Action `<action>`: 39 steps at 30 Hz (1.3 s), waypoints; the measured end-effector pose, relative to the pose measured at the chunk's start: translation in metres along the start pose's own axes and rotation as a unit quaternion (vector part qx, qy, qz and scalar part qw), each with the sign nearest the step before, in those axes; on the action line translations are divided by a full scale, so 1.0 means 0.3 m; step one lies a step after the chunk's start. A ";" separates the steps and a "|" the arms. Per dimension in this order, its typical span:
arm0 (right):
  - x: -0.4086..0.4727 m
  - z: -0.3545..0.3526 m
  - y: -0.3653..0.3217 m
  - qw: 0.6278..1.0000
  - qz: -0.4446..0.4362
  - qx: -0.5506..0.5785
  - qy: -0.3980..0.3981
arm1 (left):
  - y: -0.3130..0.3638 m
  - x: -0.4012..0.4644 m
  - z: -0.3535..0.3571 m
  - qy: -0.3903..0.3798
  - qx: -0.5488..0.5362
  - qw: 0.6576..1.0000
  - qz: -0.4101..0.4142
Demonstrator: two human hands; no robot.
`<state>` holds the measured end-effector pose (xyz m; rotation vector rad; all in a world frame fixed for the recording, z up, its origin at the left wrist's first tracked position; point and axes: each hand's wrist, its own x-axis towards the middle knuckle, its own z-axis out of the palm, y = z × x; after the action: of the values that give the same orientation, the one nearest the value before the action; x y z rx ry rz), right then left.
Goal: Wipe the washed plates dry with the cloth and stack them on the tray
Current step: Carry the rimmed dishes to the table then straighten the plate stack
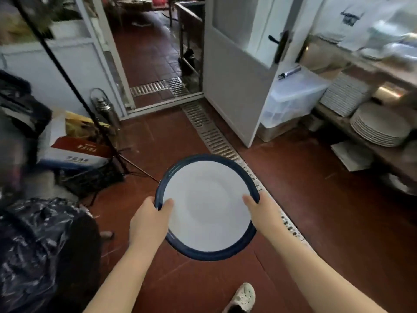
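Both hands are up in front of the body, carrying a white plate (206,205) with a dark blue rim over the red tiled floor (316,199). The left hand (150,219) is pinching the rim on the plate's left side, thumb lying on the top face and fingers hidden beneath. The right hand (262,210) is gripping the right side the same way, thumb on top, fingers curled under where they cannot be seen. The plate is tilting a little, clear of everything, well above the floor.

No cloth is showing and no tray either, so how far the drying has got cannot be told from here.

The risk: a washed plate may be slick, and with only thumbs and hidden fingers at two opposite edges, a wet rim could slide out and drop straight onto hard tile. A metal drain grate (216,141) is running diagonally under the plate's path, uneven footing that could catch the white shoe (242,297) and jolt the carry.

Room for moving: open floor ahead towards the open door (237,71). On the left, black bin bags (42,245) and a tripod stand (101,132) are crowding in close. On the far right, a low shelf is holding stacked plates (381,127), whose edges are jutting out towards the walkway.
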<state>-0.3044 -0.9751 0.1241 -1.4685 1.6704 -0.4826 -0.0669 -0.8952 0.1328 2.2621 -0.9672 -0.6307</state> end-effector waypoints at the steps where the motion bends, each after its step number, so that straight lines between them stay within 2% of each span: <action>1: 0.031 -0.082 0.053 1.000 0.011 0.005 0.021 | 0.080 0.002 0.076 -0.015 0.000 1.000 0.015; 7: 0.179 -0.577 0.343 0.986 0.093 0.033 0.133 | 0.539 -0.035 0.545 -0.116 -0.003 0.989 0.095; 10: 0.222 -0.778 0.458 0.973 0.118 0.083 0.179 | 0.743 -0.063 0.728 -0.153 0.013 0.979 0.133; 22: 0.514 -1.380 0.807 0.921 0.188 0.119 0.321 | 1.426 -0.045 1.397 -0.303 0.036 0.916 0.259; 32: 0.835 -1.853 1.001 0.847 0.260 0.189 0.423 | 2.092 -0.007 1.911 -0.362 0.070 0.856 0.363; 39: 0.948 -2.169 1.238 0.806 0.284 0.209 0.475 | 2.399 -0.143 2.275 -0.408 0.080 0.827 0.379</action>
<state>-1.0341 -1.3069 0.1249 -0.2914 2.4118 -1.2685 -0.8604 -1.4918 0.1421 1.4396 -2.2322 -1.1748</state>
